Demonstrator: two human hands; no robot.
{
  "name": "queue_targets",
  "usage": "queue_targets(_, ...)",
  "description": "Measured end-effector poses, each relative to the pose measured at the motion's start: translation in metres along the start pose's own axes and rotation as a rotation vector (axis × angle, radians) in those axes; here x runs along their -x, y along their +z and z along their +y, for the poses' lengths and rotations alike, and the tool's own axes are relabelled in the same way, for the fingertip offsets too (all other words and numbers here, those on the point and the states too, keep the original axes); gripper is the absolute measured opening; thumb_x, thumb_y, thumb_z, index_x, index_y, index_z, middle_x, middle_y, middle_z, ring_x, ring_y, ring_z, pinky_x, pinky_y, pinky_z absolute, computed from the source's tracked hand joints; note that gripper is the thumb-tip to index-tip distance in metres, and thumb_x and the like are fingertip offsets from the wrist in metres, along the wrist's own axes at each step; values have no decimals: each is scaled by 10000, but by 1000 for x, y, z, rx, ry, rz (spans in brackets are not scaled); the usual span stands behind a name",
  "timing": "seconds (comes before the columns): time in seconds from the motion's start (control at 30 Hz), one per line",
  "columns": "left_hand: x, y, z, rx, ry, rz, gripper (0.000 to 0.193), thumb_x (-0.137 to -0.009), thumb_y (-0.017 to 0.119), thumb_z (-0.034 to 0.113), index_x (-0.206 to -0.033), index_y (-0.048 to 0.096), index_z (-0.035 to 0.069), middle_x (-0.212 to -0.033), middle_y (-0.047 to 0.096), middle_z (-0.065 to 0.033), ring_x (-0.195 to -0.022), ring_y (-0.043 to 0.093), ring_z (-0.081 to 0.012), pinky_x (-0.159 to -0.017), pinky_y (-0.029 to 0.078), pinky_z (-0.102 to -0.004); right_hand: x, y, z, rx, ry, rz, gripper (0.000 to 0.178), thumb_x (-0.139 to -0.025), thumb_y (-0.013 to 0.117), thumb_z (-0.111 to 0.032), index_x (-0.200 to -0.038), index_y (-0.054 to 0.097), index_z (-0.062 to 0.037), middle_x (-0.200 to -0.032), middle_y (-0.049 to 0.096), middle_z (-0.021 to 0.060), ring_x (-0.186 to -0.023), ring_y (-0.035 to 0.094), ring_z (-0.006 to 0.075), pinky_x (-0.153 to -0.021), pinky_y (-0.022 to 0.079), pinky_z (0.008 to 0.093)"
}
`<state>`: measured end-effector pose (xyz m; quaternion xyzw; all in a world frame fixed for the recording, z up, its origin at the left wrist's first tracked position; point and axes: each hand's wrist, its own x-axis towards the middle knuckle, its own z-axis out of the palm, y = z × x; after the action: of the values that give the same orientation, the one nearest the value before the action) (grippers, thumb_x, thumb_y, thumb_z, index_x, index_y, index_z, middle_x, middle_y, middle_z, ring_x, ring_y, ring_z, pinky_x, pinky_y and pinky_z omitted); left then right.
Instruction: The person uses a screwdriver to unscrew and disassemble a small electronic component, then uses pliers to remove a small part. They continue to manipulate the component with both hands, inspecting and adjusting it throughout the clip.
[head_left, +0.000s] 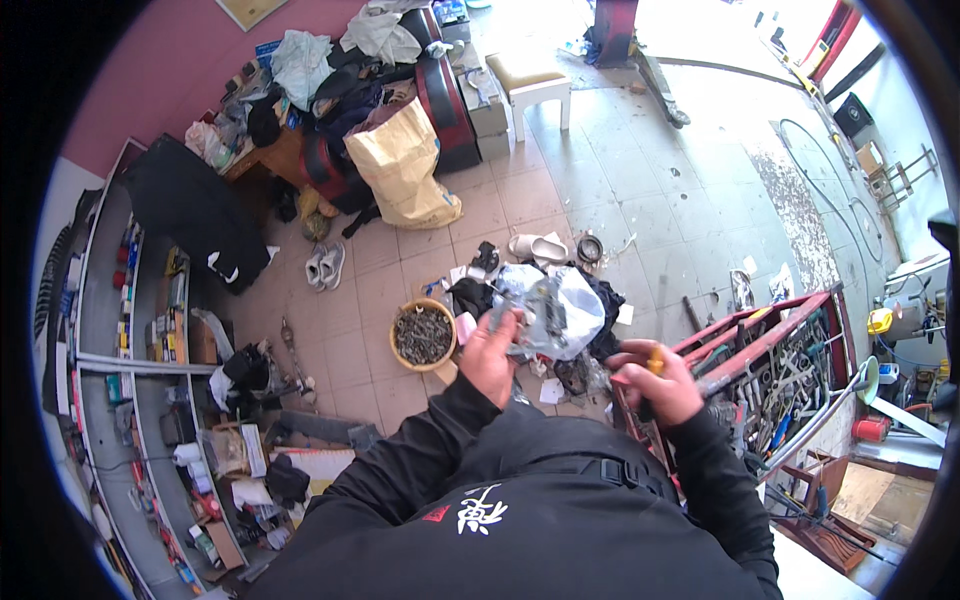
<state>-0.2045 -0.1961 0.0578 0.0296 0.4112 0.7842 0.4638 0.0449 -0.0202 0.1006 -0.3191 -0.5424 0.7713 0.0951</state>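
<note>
My left hand (487, 362) pinches small grey part (525, 318), kind unclear, mid-view. My right hand (668, 388), four o'clock, curls around yellow-handled tool (655, 360). Yellow basin (393, 345), metal pieces (423, 336) inside, nine o'clock.

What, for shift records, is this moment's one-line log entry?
left hand: grey object, kind unclear; right hand: yellow-handled tool; nearby: round yellow tub

Blown-out glare at upper right, sheen on the floor (630, 190), dimmer shelves (150, 363) at left, bent edges, black rim
</note>
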Motion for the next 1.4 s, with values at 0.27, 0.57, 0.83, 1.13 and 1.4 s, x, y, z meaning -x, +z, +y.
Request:
queue_targets(0.27,-95,-39,37,-363,-65,-216,295,-1137,654,265,-1333,666,45,-1085,658,33,-924,572,-47,-850,486,-233,-146,115,-29,-235,208,135,202,-978,701,-48,-1168,636,-26,-855,686,62,-646,653,155,-624,552,307)
queue_targets(0.57,-336,-209,109,-773,134,142,198,-977,725,83,-1161,689,18,-1022,702,-24,-939,654,-121,-874,553,-303,-171,74,28,70,216,407,106,-943,681,26,-1033,657,-25,-759,680,35,-578,637,153,-546,520,312)
queue_targets(0.83,-609,-252,338,-464,450,211,109,-960,748,182,-993,730,80,-864,726,4,-735,644,-113,-675,520,-298,-121,40,91,145,390,587,171,-894,656,77,-1041,664,-9,-804,692,61,-546,634,175,-520,536,326)
queue_targets(1.13,-648,-314,288,-885,398,386,666,-931,764,311,-1468,617,-55,-1334,742,-212,-1243,689,-306,-1091,521,-400,-114,42,121,267,356,553,234,-928,734,-36,-1159,693,-37,-818,677,28,-676,623,139,-585,511,307)
queue_targets(1.4,-235,-471,-57,-1410,-473,198,575,-990,648,552,-1196,748,24,-1199,772,-230,-1090,743,-378,-988,567,-492,-133,59,114,267,312,536,268,-948,734,-36,-1209,675,-38,-834,670,31,-664,616,135,-581,522,313)
